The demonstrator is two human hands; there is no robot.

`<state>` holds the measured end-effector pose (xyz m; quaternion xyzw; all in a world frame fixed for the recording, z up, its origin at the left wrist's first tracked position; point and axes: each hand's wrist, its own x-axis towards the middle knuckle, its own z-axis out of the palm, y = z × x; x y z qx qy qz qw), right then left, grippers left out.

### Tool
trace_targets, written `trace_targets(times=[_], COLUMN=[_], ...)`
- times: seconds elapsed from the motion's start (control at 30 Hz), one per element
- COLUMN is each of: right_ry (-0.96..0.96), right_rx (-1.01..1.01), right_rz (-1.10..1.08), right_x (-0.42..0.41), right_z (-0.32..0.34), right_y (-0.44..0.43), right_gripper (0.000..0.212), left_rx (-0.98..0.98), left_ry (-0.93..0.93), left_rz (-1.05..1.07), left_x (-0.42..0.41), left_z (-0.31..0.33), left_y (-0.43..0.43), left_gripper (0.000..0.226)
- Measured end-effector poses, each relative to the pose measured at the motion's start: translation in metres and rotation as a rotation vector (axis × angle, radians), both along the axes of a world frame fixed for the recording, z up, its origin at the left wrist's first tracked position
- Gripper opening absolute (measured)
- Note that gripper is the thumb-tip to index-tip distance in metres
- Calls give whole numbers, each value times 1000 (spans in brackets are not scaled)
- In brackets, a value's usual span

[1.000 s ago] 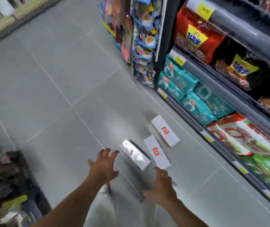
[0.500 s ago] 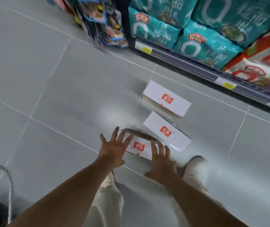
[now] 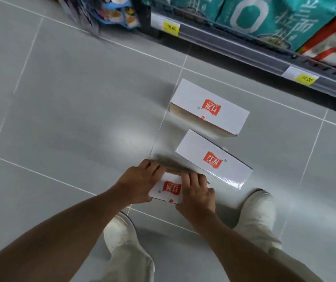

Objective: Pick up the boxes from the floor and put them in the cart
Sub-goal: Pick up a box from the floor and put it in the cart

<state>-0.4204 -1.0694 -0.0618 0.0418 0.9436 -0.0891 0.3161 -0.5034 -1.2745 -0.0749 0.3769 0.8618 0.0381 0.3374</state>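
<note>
Reaching has been replaced by contact; half a second ago both hands were held spread above the nearest box (image 3: pixel 169 188); now it is gripped where it lies on the floor (image 3: pixel 81 119), the left hand (image 3: pixel 140 184) curled round its left end, the right hand (image 3: pixel 197 192) round its right; lifting is judged next; the middle box (image 3: pixel 214 159) and far box (image 3: pixel 210 107) are left untouched beyond.

Fairly bright, even store light from above. Pale glare patch on grey floor tiles (image 3: pixel 122 137); soft shadow round far box (image 3: pixel 210 106). Hanging packets (image 3: pixel 114 13), top left, motion-smeared. Wide-angle lens bows shelf rail (image 3: pixel 244 47).
</note>
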Motion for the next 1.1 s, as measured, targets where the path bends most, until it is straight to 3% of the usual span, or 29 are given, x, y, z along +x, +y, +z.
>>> trace_targets(times=[0.23, 0.47, 0.77, 0.97, 1.1], right_ry=[20, -68, -47, 56, 189], right_rx=[-58, -134, -176, -219, -191], right_rz=[75, 146, 274, 379, 458], right_x=[-29, -98, -188, -215, -217], right_z=[66, 213, 478, 715, 844], right_y=[8, 13, 28, 67, 101], right_gripper=[88, 101, 103, 62, 60], left_rx=[-22, -56, -146, -91, -71], left_ry=[-6, 23, 97, 102, 258], left_rz=[-6, 9, 122, 240, 272], left_x=[-21, -78, -143, -159, -145], left_z=[76, 229, 489, 727, 869], left_y=[-3, -8, 5, 43, 77], left_gripper=[99, 96, 98, 86, 75])
